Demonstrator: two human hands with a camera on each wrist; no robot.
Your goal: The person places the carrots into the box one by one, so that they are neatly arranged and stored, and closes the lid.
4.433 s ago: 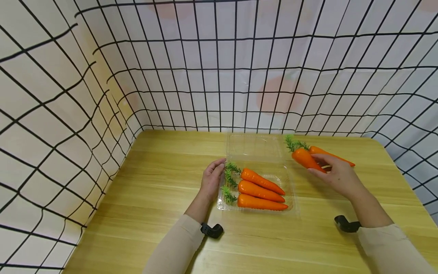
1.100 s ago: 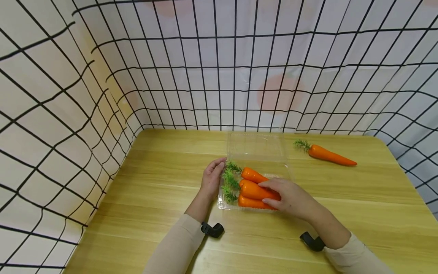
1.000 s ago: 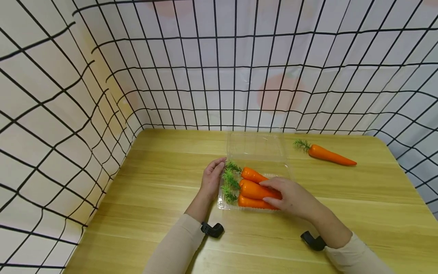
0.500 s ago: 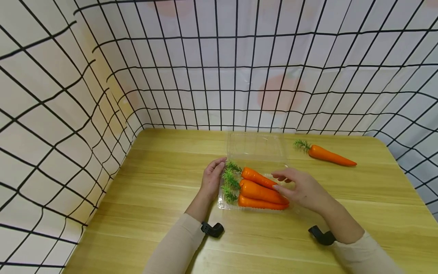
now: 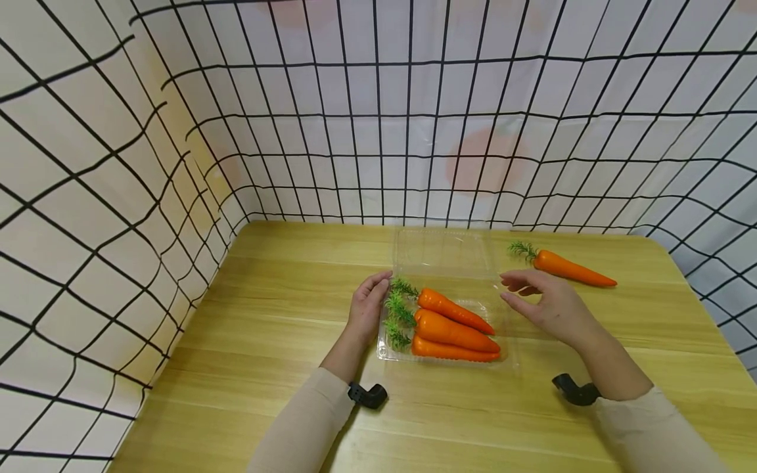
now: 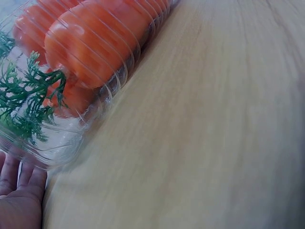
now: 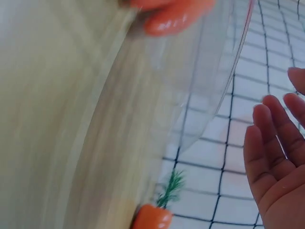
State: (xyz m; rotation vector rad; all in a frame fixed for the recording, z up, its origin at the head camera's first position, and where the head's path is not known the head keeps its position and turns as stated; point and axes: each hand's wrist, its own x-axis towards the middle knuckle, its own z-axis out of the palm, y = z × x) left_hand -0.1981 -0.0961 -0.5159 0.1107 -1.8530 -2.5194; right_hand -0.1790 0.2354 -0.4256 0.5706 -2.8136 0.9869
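Observation:
A clear plastic clamshell box (image 5: 508, 358) lies on the table with its lid (image 5: 443, 253) folded back. Inside are several orange toy carrots (image 5: 452, 309) with green tops at the left; one carrot (image 5: 455, 330) lies over others, partly hiding them. My left hand (image 5: 365, 309) touches the box's left side. In the left wrist view its fingers (image 6: 33, 179) lie straight against the box's rounded corner. Just right of the box, my right hand (image 5: 550, 303) hovers with thumb and fingers apart, holding nothing. Behind it, a single carrot (image 5: 572, 268) rests on the table.
Black wire grid panels (image 5: 378, 131) over pale cloth stand along the back and both sides of the wooden table (image 5: 284, 282). Dark cameras sit on both wrists, the left one (image 5: 368, 396) near the table's front.
My right hand carried a carrot from the right into the box, laid it on the others and let go, then drew back right and away. My left hand stayed at the box.

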